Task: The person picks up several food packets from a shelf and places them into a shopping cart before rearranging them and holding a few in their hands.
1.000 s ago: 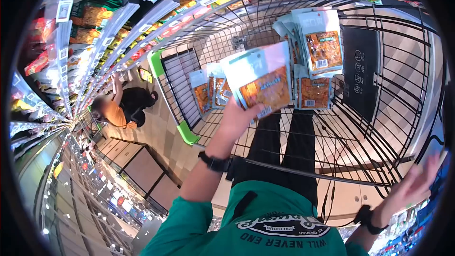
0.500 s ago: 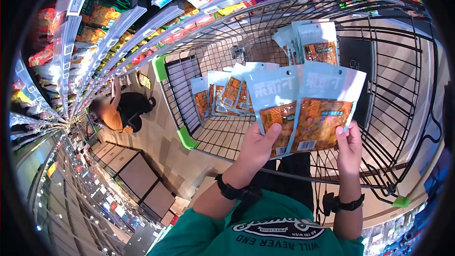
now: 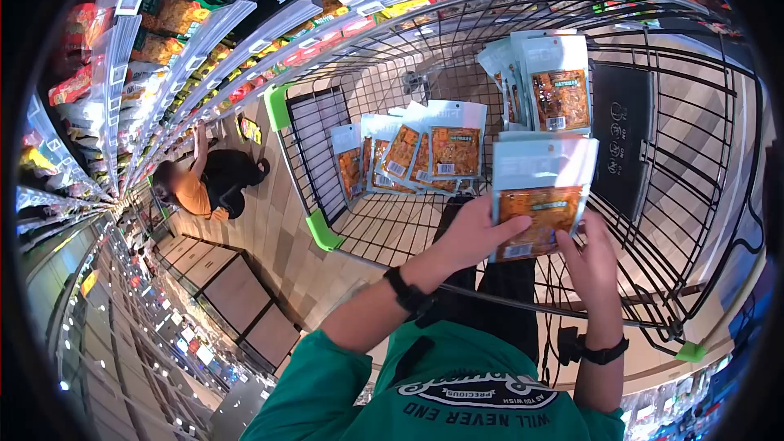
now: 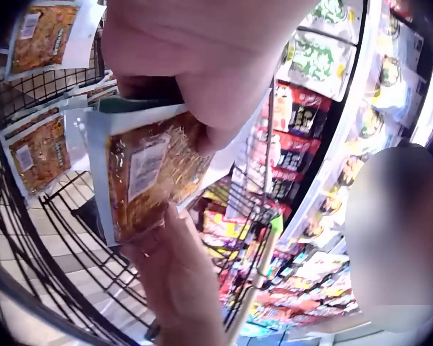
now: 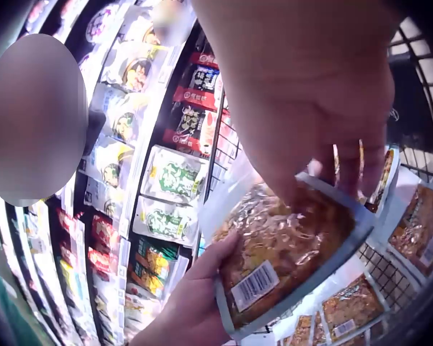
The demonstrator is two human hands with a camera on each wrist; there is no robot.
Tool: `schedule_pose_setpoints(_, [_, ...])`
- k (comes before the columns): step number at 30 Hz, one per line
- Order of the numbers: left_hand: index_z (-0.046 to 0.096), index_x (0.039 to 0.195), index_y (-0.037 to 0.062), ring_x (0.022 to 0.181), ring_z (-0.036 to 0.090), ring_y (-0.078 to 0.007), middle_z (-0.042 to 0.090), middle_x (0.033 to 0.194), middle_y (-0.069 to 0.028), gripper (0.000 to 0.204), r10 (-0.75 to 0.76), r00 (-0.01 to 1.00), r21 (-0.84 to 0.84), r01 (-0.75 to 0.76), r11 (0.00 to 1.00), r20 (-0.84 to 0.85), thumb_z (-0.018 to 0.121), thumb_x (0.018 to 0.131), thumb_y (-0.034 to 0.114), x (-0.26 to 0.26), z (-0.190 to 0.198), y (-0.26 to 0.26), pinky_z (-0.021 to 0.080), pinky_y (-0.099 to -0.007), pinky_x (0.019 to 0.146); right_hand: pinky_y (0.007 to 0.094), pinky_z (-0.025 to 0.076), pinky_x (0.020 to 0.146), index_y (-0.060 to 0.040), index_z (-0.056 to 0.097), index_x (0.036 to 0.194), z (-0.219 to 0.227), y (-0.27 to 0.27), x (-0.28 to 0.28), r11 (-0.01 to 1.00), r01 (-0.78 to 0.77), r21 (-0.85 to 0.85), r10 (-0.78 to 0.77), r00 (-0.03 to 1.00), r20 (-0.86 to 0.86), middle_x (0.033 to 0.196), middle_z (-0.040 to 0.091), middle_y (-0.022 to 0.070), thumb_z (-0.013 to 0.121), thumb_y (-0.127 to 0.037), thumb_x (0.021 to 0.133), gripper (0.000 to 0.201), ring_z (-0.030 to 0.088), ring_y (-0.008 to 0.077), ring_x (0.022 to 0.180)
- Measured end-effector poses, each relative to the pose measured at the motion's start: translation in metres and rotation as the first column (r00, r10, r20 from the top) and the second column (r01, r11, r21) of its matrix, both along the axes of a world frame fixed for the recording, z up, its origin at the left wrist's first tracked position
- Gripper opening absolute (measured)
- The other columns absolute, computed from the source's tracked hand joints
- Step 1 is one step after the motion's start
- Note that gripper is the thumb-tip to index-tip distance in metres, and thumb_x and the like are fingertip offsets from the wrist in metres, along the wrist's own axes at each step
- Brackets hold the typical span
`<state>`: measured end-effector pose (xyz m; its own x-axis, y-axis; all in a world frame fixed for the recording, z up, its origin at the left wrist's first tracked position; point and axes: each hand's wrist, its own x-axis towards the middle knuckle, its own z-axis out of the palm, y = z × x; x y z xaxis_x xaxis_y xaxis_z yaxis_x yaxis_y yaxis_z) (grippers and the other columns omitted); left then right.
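A pale blue-topped food packet (image 3: pixel 545 162) with orange-brown contents behind a clear window is held upright over the shopping cart (image 3: pixel 384 241). My left hand (image 3: pixel 478 233) grips its lower left side, thumb across the front. At the lower right edge, my right hand (image 3: pixel 594 265) pinches it between thumb and fingers. A barcode shows on the same packet (image 4: pixel 148 173) in the left wrist view. From the right wrist view, both hands are on the packet (image 5: pixel 303 231). Inside the cart, similar packets (image 3: pixel 455 151) lie overlapping on the left, and a stack (image 3: pixel 559 98) stands farther back.
Shelves of bagged goods (image 3: pixel 175 12) run along the far and left sides. A person in an orange top (image 3: pixel 193 194) crouches in the aisle by the shelf. A dark panel (image 3: pixel 618 139) is at the cart's right end, and green corner pieces (image 3: pixel 324 231) mark its left.
My right hand has come in from the far right to the packets. The left hand moved right and nearer my body. Two packets held spread side by side now line up as one.
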<state>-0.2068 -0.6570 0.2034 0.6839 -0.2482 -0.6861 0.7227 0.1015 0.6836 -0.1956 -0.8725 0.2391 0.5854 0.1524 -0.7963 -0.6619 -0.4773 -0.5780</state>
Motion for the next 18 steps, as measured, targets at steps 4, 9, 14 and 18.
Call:
schedule_pose_setpoints(4, [0.053, 0.122, -0.0025, 0.103, 0.063, -0.0256, 0.065, 0.110, -0.0170, 0.046, -0.335, 0.942, 0.176, 0.335, 0.926, -0.027, 0.065, 0.088, 0.026, -0.007, -0.062, -0.026, 0.049, -0.0347, 0.090, 0.0330, 0.042, 0.091, -0.0052, 0.047, 0.135, 0.006, -0.046, -0.005, 0.921, 0.183, -0.344, -0.034, 0.917, 0.398, 0.127, 0.054, 0.0113, 0.061, -0.016, 0.091, 0.048, 0.050, 0.0222, 0.114])
schedule_pose_setpoints(9, [0.055, 0.116, -0.0026, 0.098, 0.063, -0.0349, 0.065, 0.101, -0.0228, 0.053, -0.379, 0.845, 0.378, 0.514, 0.770, -0.377, 0.067, 0.077, 0.032, 0.003, -0.166, 0.002, 0.049, -0.0411, 0.089, 0.0337, 0.042, 0.091, -0.0026, 0.052, 0.127, 0.020, -0.063, 0.002, 0.926, 0.096, -0.366, 0.066, 0.911, 0.406, 0.122, 0.056, 0.0125, 0.059, -0.017, 0.092, 0.038, 0.051, 0.0239, 0.113])
schedule_pose_setpoints(14, [0.062, 0.107, -0.0011, 0.092, 0.066, -0.0360, 0.067, 0.094, -0.0238, 0.045, -0.114, 0.975, 0.827, 0.223, 0.517, -0.192, 0.068, 0.076, 0.032, 0.009, -0.169, 0.086, 0.052, -0.0425, 0.082, 0.0373, 0.041, 0.096, 0.0001, 0.057, 0.116, 0.014, -0.043, 0.000, 0.950, -0.097, -0.296, 0.205, 0.909, 0.363, 0.114, 0.058, 0.0177, 0.060, -0.008, 0.089, 0.029, 0.054, 0.0321, 0.109])
schedule_pose_setpoints(18, [0.066, 0.102, -0.0014, 0.087, 0.066, -0.0315, 0.068, 0.088, -0.0186, 0.052, -0.053, 0.999, 0.990, 0.014, 0.144, -0.007, 0.073, 0.072, 0.041, -0.018, -0.197, 0.122, 0.051, -0.0402, 0.081, 0.0387, 0.043, 0.092, -0.0005, 0.057, 0.112, 0.009, -0.024, -0.002, 0.958, -0.157, -0.241, 0.250, 0.870, 0.426, 0.110, 0.060, 0.0178, 0.063, -0.006, 0.086, 0.028, 0.056, 0.0339, 0.103])
